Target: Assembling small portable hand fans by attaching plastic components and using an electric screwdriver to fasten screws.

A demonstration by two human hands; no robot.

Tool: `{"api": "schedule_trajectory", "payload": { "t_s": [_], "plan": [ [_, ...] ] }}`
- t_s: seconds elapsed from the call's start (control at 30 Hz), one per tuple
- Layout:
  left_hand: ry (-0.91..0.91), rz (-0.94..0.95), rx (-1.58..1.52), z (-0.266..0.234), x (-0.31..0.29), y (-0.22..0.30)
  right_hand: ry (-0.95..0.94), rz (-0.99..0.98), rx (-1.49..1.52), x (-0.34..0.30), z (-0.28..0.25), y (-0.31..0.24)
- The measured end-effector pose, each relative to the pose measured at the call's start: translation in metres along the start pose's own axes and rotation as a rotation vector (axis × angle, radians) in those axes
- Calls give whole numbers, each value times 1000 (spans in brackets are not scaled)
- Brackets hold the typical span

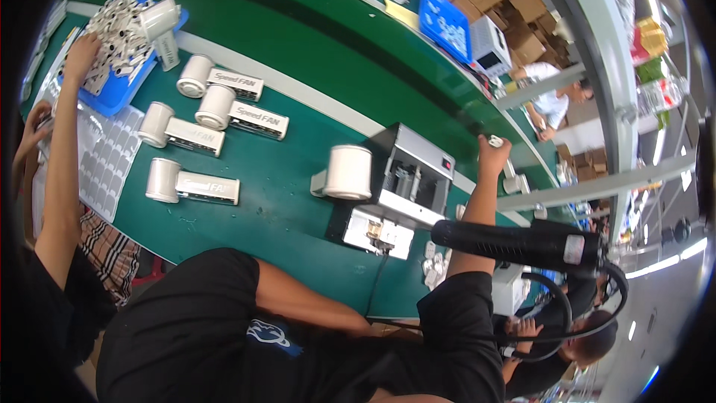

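My right arm reaches out past the black machine (414, 172), and my right hand (493, 155) is closed round a small white plastic piece (495, 140); its exact kind is too small to tell. My left forearm (309, 298) lies across in front of me, and its hand is hidden from sight. A white cylindrical housing with a side arm (350, 172) stands by the machine's left side. In front of the machine is a pale metal fixture (379, 233) with a brass-coloured part. Small white pieces (435, 265) lie in a pile to its right.
Several white fan bodies (195, 188) lie on the green bench (276, 231). At left, a co-worker's hand (82, 56) is in a blue tray (112, 102) of white parts, near a grey compartment sheet (108, 157). A black tool-like arm with hoses (514, 245) crosses at right.
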State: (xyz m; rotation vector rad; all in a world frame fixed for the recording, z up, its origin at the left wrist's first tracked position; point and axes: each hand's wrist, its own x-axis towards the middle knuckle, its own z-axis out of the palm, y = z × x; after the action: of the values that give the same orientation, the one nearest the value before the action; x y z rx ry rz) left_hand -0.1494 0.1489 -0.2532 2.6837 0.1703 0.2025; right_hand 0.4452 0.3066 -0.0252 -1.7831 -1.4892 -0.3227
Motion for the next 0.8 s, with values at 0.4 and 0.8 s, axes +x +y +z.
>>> {"api": "schedule_trajectory", "payload": {
  "t_s": [0.4, 0.8],
  "plan": [
    [-434, 140, -735, 16, 340, 308, -328, 111, 1209, -206, -231, -71],
    [795, -188, -877, -47, 211, 340, -899, -324, 967, -271, -210, -117]
  ]
}}
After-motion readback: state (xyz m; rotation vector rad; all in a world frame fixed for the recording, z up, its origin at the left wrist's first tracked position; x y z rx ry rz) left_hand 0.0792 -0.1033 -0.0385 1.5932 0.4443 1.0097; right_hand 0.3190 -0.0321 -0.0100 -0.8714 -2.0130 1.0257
